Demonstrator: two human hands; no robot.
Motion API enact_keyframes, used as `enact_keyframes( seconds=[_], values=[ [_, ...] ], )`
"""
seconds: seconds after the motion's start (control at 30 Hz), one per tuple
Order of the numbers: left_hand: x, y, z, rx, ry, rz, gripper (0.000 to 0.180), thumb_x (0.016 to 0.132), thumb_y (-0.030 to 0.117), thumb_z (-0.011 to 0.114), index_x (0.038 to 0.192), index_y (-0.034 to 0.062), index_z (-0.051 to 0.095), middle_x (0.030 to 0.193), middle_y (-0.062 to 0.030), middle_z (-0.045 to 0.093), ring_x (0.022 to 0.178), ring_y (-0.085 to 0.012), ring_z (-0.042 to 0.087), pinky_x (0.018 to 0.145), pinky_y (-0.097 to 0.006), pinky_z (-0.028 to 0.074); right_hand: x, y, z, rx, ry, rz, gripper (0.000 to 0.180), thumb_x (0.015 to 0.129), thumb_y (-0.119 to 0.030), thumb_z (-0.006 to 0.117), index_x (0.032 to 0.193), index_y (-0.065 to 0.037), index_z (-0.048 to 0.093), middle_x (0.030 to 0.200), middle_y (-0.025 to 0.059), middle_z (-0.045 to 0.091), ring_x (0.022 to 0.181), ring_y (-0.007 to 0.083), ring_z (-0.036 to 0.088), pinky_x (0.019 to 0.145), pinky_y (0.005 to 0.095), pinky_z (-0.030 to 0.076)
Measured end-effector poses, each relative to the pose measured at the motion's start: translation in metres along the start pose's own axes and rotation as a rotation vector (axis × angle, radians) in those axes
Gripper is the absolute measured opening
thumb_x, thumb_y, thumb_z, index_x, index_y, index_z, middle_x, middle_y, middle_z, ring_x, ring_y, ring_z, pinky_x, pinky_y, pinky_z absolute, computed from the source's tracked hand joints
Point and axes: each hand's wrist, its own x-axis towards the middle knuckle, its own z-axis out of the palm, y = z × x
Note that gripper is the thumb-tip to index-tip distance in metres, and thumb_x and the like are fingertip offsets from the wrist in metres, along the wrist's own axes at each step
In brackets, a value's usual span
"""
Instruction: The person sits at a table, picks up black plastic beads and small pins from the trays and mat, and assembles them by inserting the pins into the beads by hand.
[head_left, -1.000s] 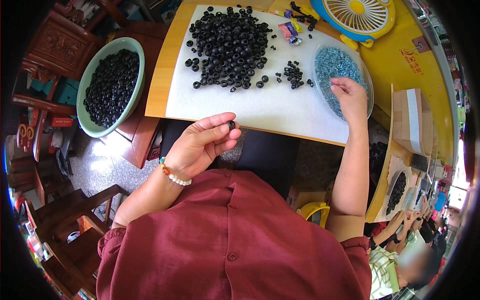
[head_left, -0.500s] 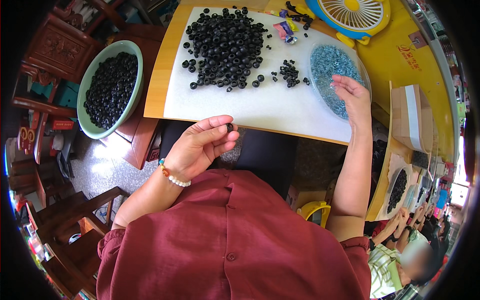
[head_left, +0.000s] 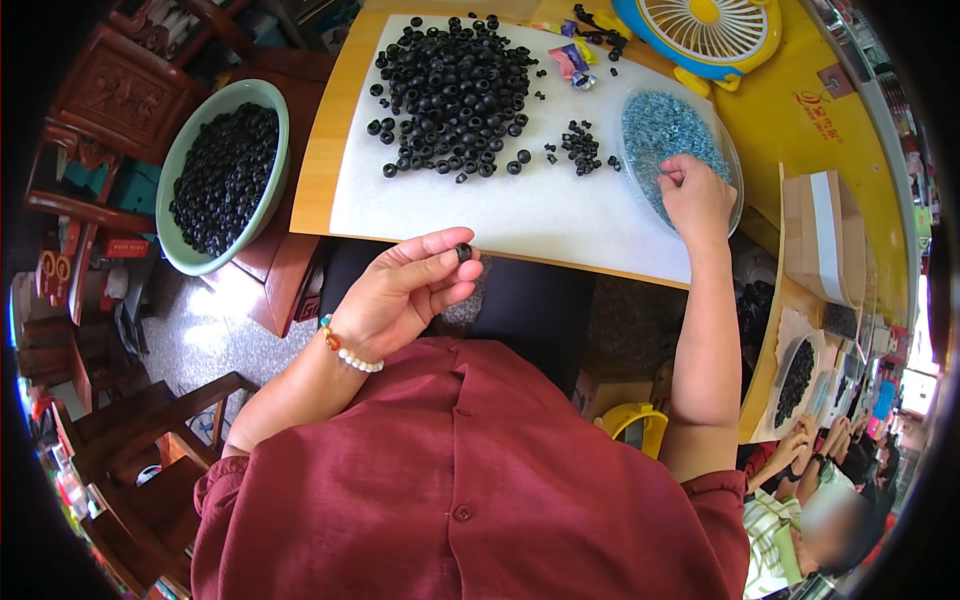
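Between the thumb and fingertips of my left hand (head_left: 410, 284) is a small round black piece with a hole (head_left: 463, 253), held over my lap just off the table's front edge. My right hand (head_left: 697, 198) dips into a clear oval tray (head_left: 736, 205) filled with small clear-blue pieces (head_left: 664, 125). Its fingers are curled together, and what they pinch is hidden. A large heap of round black pieces with holes (head_left: 455, 90) lies on the white mat (head_left: 540, 220). Between the heap and the tray sits a small cluster of tiny black parts (head_left: 581, 147).
At left a pale green basin (head_left: 283, 160) of black pieces stands on a wooden chair. Wrapped sweets (head_left: 573, 62) and a blue and yellow fan (head_left: 700, 40) occupy the table's far side. An open cardboard box (head_left: 822, 235) stands at right. Other people's hands (head_left: 797, 445) work further right.
My right hand has turned over and its fingers have curled down into the blue pieces. The left hand keeps its hold on the black piece and has hardly moved.
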Motion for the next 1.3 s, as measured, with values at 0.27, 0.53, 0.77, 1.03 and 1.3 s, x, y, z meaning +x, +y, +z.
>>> enact_keyframes(
  seconds=[0.27,0.53,0.77,1.03,1.3],
  values=[
    [-0.001,0.000,0.001,-0.011,-0.037,-0.005,0.026,0.091,0.004,0.052,0.116,-0.0012,0.055,0.102,-0.0107,0.063,0.091,-0.0179,0.064,0.082,-0.028,0.055,0.001,0.010,0.004,0.017,0.059,-0.020,0.011,0.076,-0.017,0.062,0.084,-0.013,0.068,0.081,0.0064,0.067,0.077,0.0246,0.064,0.078,0.0382,0.040],
    [-0.002,0.000,0.003,-0.022,-0.009,-0.015,0.028,0.091,0.004,0.052,0.118,-0.0010,0.053,0.103,-0.0116,0.062,0.088,-0.0167,0.063,0.079,-0.029,0.054,0.000,0.021,-0.004,1.012,-0.096,0.129,0.013,0.078,-0.001,0.063,0.091,0.000,0.064,0.081,0.0014,0.064,0.074,0.0081,0.057,0.069,0.0197,0.042],
    [-0.001,-0.003,0.001,-0.021,-0.027,-0.025,0.027,0.091,0.004,0.052,0.118,-0.0010,0.053,0.103,-0.0113,0.062,0.089,-0.0169,0.063,0.080,-0.029,0.054,-0.006,0.023,-0.008,1.029,-0.160,0.157,0.023,0.077,-0.001,0.066,0.100,0.001,0.064,0.085,0.0018,0.063,0.079,0.0072,0.056,0.067,0.0197,0.039],
    [0.001,-0.002,0.006,-0.082,-0.082,-0.035,0.029,0.091,0.003,0.052,0.119,-0.0021,0.053,0.105,-0.0121,0.062,0.097,-0.0205,0.063,0.084,-0.030,0.054,-0.036,-0.020,-0.030,1.291,-0.258,0.035,0.017,0.076,-0.002,0.068,0.093,0.000,0.066,0.084,0.0045,0.066,0.073,0.0072,0.056,0.064,0.0203,0.042],
    [-0.003,-0.006,0.008,-0.084,-0.167,0.017,0.027,0.087,0.001,0.057,0.115,0.0004,0.058,0.099,-0.0119,0.065,0.092,-0.0204,0.065,0.079,-0.030,0.056,-0.109,-0.129,-0.027,1.520,-0.519,-0.169,0.013,0.075,0.005,0.069,0.088,0.002,0.065,0.084,0.0067,0.066,0.077,0.0104,0.061,0.072,0.0229,0.049]
  ],
)
